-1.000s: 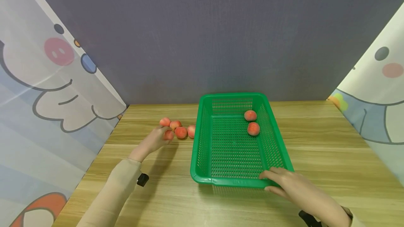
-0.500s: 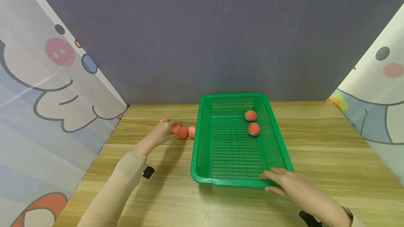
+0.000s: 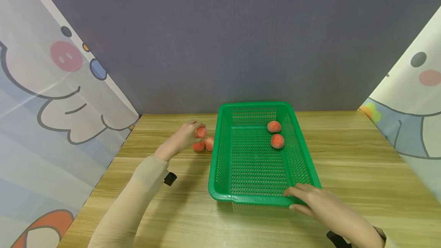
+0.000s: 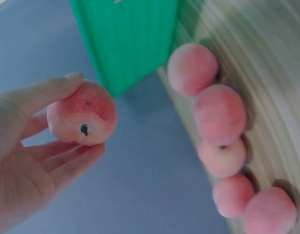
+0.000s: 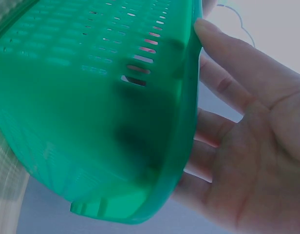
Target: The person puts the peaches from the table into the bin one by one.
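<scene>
My left hand (image 3: 185,137) pinches a peach (image 4: 84,113) between thumb and fingers, raised over the table left of the green plastic basket (image 3: 264,199). Below and beside it, several more peaches (image 4: 221,115) lie in a line on the wood; in the head view the hand covers some of them. My right hand (image 3: 315,200) grips the basket's near right corner, thumb outside and fingers over the rim (image 5: 191,97). Inside the basket, two peaches (image 3: 277,141) rest toward the back right.
The wooden table (image 3: 355,156) runs back to a dark grey wall panel (image 3: 220,41). Cartoon-printed curtains (image 3: 62,98) hang on both sides. One loose peach (image 3: 209,143) sits right against the basket's left wall.
My left hand has lifted a peach and moved up and to the right, toward the basket. The right hand and the basket have stayed in place.
</scene>
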